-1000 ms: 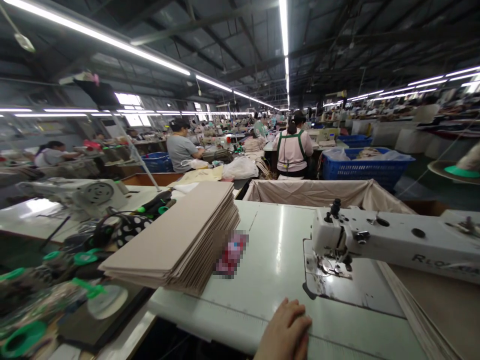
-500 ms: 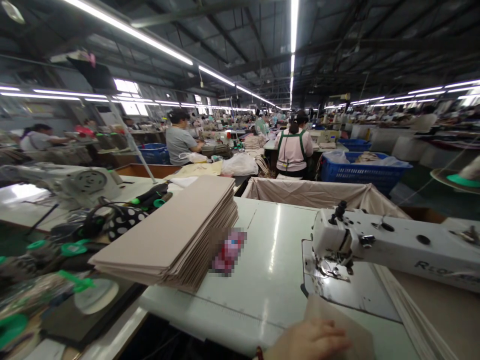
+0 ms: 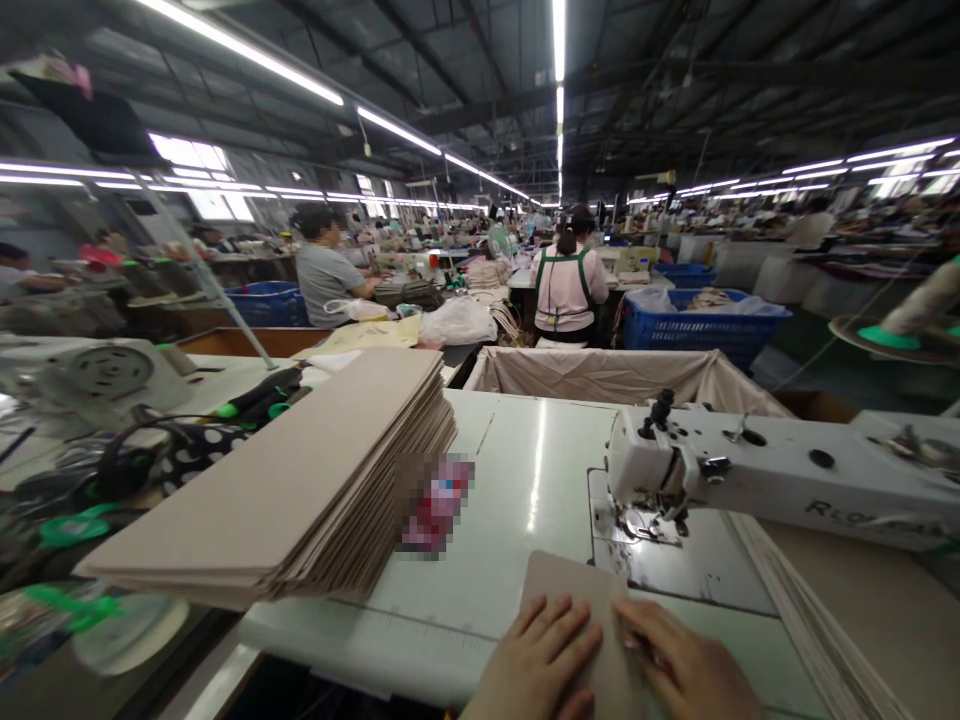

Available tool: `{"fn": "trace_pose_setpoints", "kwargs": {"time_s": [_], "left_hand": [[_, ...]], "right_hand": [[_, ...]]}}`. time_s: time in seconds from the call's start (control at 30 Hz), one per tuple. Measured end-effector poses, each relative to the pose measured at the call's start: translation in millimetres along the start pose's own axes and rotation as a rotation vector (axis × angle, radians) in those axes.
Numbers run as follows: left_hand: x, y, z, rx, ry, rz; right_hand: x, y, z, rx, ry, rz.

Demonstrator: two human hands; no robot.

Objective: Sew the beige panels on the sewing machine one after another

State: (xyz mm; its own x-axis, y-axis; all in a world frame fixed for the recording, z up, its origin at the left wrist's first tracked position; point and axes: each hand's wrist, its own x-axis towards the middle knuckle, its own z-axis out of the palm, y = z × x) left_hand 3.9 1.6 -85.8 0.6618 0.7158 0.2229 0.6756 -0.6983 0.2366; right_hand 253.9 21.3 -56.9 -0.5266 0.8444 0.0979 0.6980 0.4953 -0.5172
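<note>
A beige fabric piece (image 3: pixel 574 585) with rounded corners lies at the front of the pale green table, left of the sewing machine's needle area. My left hand (image 3: pixel 536 655) rests flat on it, fingers spread. At its right edge my right hand (image 3: pixel 679 655) pinches the fabric between thumb and fingers; the fingertips are partly hidden. The white sewing machine (image 3: pixel 720 465) stands just beyond my right hand, with its presser foot (image 3: pixel 643 522) over the metal plate. To the left sits a tall stack of folded beige pieces (image 3: pixel 285 470).
More beige pieces (image 3: pixel 862 590) lie under the machine arm. A cloth-lined bin (image 3: pixel 600 378) stands behind the table. Thread cones and a green-and-white spool (image 3: pixel 131 630) crowd the left side. Two people (image 3: pixel 566 275) sit working further ahead, near a blue crate (image 3: pixel 701 325).
My right hand has come into view and grips the fabric's edge. The fabric and my left hand now sit further left in view. The camera has turned slightly right.
</note>
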Motion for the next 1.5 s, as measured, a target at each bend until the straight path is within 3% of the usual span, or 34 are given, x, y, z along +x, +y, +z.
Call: {"fn": "trace_pose_setpoints", "kwargs": {"time_s": [0.07,0.17,0.37,0.67,0.87,1.5], "left_hand": [[1.4,2.2,-1.2,0.005,-0.01,0.002],[2.6,3.0,-2.7,0.026,-0.017,0.009],[5.7,0.5,-5.9,0.034,-0.048,-0.004],[45.5,-18.8,-20.5,0.003,-0.036,-0.103],[70.0,-30.1,-27.9,-0.037,-0.074,-0.078],[75.4,-28.6,-28.5,-0.067,-0.077,-0.101]], "right_hand": [[21.7,21.6,3.6,-0.101,0.071,0.068],[38.3,37.6,2.8,-0.231,0.072,0.108],[27.0,46.3,-8.3,-0.242,0.086,0.134],[36.5,41.9,-8.9,-0.271,0.086,0.087],[36.7,46.0,-3.2,-0.254,0.135,0.133],[36.7,48.2,-0.5,-0.265,0.12,0.153]]}}
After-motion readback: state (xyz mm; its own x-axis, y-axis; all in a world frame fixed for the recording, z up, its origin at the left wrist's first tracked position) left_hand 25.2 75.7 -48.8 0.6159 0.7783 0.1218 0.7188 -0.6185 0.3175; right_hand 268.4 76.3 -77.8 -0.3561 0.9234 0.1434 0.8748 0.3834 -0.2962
